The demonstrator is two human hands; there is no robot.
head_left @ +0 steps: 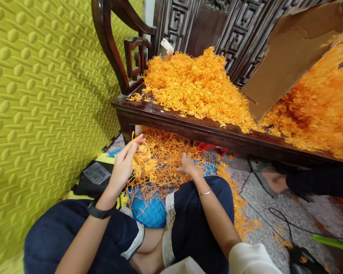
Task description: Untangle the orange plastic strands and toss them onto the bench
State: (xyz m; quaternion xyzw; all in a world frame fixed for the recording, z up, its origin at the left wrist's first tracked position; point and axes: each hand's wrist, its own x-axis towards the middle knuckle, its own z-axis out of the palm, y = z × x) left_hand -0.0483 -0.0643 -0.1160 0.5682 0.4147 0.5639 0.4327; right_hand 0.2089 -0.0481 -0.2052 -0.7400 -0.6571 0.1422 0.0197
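Observation:
My left hand is raised in front of my knee, fingers closed round a bunch of small orange plastic pieces. My right hand reaches down into the loose heap of orange plastic pieces on the floor; its fingers curl into the pile and what they hold is hidden. A black band sits on my left wrist, a thin bracelet on my right. I sit cross-legged on a blue mat.
A dark wooden bench carries a big mound of orange pieces and a cardboard sheet. Yellow padded wall on the left. Another person's sandalled foot under the bench, a black cable on the floor.

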